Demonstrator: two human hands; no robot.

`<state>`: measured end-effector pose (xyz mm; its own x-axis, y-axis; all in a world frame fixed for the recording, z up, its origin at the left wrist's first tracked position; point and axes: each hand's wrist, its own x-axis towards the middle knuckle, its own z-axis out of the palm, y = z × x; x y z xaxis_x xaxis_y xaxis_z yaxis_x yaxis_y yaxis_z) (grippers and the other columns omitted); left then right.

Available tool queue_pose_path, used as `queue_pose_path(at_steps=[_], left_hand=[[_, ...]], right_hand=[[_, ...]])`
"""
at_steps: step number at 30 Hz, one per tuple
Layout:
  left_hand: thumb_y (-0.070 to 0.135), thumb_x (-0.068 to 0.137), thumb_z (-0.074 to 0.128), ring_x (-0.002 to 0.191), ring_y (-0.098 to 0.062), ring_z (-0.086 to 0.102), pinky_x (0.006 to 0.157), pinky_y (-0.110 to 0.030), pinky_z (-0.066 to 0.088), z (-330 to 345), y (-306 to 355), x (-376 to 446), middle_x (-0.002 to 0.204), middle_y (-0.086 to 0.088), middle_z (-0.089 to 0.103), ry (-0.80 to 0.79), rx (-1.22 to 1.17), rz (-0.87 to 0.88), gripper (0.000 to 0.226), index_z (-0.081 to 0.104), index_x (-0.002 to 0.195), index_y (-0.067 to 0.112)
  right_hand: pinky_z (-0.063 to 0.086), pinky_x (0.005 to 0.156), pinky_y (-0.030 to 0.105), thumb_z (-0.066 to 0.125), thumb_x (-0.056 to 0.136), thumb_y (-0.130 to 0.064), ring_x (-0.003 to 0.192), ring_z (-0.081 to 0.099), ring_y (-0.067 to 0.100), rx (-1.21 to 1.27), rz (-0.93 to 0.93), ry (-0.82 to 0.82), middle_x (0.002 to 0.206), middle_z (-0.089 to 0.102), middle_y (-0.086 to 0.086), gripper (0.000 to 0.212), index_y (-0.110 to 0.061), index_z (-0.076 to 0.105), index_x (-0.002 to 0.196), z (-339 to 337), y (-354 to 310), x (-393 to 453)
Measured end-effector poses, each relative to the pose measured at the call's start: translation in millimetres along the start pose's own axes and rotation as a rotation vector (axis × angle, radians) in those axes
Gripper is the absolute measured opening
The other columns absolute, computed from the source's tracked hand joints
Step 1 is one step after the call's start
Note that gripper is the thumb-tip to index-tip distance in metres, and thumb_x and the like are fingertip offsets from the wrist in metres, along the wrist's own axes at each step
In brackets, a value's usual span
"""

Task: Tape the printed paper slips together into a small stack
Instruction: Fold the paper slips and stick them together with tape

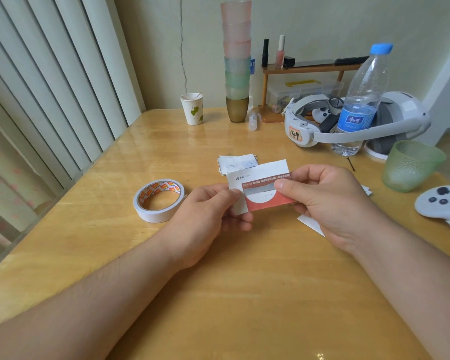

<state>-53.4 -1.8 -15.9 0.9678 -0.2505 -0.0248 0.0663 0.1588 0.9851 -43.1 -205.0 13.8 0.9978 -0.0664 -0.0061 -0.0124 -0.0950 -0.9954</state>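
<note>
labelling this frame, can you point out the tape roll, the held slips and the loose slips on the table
tape roll [158,211]: head view, on its white outer side wall.
held slips [260,197]: head view, on the red printed front slip.
loose slips [235,163]: head view, on the top white slip.

1. We see soft, even daylight, bright on the blinds [44,81] at left.
2. Pale glare streaks the table [244,294] near its far edge and near edge.
3. Shadows under the hands are faint.
4. Wide-angle bending curves the table's edges and blinds.
5. The centre is sharp; the corners soften.
</note>
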Motion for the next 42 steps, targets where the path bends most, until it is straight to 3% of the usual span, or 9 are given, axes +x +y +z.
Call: queue_pose_path(at_steps=[4, 7, 15, 19, 24, 27, 30, 35, 42], left_hand=[[0.014, 0.106, 0.050, 0.073, -0.026, 0.063, 0.071, -0.033, 0.059, -0.2, -0.1, 0.7, 0.084, -0.023, 0.065, 0.020, -0.001, -0.011, 0.030, 0.073, 0.104, -0.006], [0.010, 0.110, 0.044, 0.073, -0.025, 0.063, 0.071, -0.033, 0.059, 0.4, 0.4, 0.8, 0.082, -0.022, 0.066, 0.026, -0.004, -0.011, 0.033, 0.074, 0.103, -0.001], [0.010, 0.109, 0.043, 0.072, -0.024, 0.064, 0.069, -0.033, 0.059, 0.4, 0.9, 0.2, 0.084, -0.021, 0.067, 0.003, -0.027, -0.013, 0.039, 0.080, 0.098, 0.007], [0.010, 0.109, 0.043, 0.072, -0.023, 0.063, 0.069, -0.033, 0.059, 0.5, 0.1, 0.9, 0.085, -0.021, 0.067, 0.005, -0.038, -0.014, 0.036, 0.078, 0.101, 0.004], [0.010, 0.109, 0.043, 0.072, -0.023, 0.064, 0.069, -0.032, 0.059, -0.2, 0.6, 0.8, 0.086, -0.021, 0.067, 0.005, -0.038, -0.015, 0.033, 0.075, 0.106, 0.000], [0.009, 0.109, 0.042, 0.070, -0.022, 0.064, 0.066, -0.032, 0.059, 1.2, 2.2, 0.1, 0.086, -0.019, 0.068, 0.005, -0.051, -0.022, 0.033, 0.072, 0.109, -0.003], [0.008, 0.109, 0.041, 0.069, -0.021, 0.064, 0.064, -0.031, 0.059, 3.5, 4.1, -1.0, 0.088, -0.016, 0.069, -0.006, -0.083, -0.032, 0.032, 0.070, 0.114, -0.005], [0.008, 0.109, 0.040, 0.069, -0.021, 0.064, 0.065, -0.032, 0.059, 4.7, 5.0, -2.5, 0.090, -0.021, 0.067, -0.009, -0.070, -0.036, 0.034, 0.068, 0.117, -0.010], [0.007, 0.109, 0.040, 0.067, -0.021, 0.064, 0.063, -0.032, 0.059, 5.8, 4.6, -3.4, 0.090, -0.018, 0.069, -0.013, -0.075, -0.045, 0.033, 0.066, 0.118, -0.012]], right_hand=[[0.051, 0.061, 0.022, 0.082, 0.083, -0.008, 0.063, 0.066, 0.010, 0.036, -0.013, -0.005, 0.074, 0.075, 0.007, 0.016, -0.013, 0.068, 0.079, 0.8, -0.9, -0.7], [0.048, 0.053, 0.018, 0.082, 0.083, -0.004, 0.058, 0.063, 0.008, 0.069, -0.023, -0.009, 0.071, 0.072, 0.003, 0.020, -0.014, 0.065, 0.078, 0.7, -1.7, -1.4], [0.047, 0.050, 0.017, 0.082, 0.082, 0.000, 0.058, 0.064, 0.010, 0.110, -0.049, -0.012, 0.074, 0.072, 0.006, 0.024, -0.014, 0.063, 0.080, -0.9, -1.8, -1.7], [0.048, 0.053, 0.019, 0.083, 0.081, -0.001, 0.061, 0.065, 0.012, 0.082, -0.050, -0.005, 0.075, 0.071, 0.006, 0.027, -0.017, 0.062, 0.083, -0.9, 0.5, 1.1], [0.051, 0.066, 0.031, 0.084, 0.081, -0.006, 0.068, 0.070, 0.016, 0.080, -0.040, 0.002, 0.076, 0.074, 0.004, 0.028, -0.020, 0.063, 0.093, -1.1, 2.4, 2.9], [0.052, 0.074, 0.036, 0.081, 0.084, -0.010, 0.076, 0.072, 0.019, 0.147, -0.014, -0.055, 0.090, 0.078, 0.012, 0.028, -0.020, 0.066, 0.106, -0.5, -0.5, 1.4], [0.048, 0.079, 0.034, 0.076, 0.089, -0.012, 0.086, 0.073, 0.016, 0.152, 0.030, -0.158, 0.101, 0.080, 0.006, 0.028, -0.022, 0.070, 0.115, 1.7, -1.7, -2.6], [0.048, 0.080, 0.032, 0.074, 0.092, -0.015, 0.086, 0.072, 0.010, 0.090, 0.064, -0.209, 0.099, 0.081, 0.003, 0.014, -0.019, 0.077, 0.105, 5.5, 2.0, -5.1], [0.050, 0.080, 0.032, 0.075, 0.091, -0.015, 0.091, 0.074, 0.014, 0.083, 0.060, -0.186, 0.099, 0.081, 0.004, 0.012, -0.016, 0.078, 0.102, 4.5, 5.3, -3.0]])
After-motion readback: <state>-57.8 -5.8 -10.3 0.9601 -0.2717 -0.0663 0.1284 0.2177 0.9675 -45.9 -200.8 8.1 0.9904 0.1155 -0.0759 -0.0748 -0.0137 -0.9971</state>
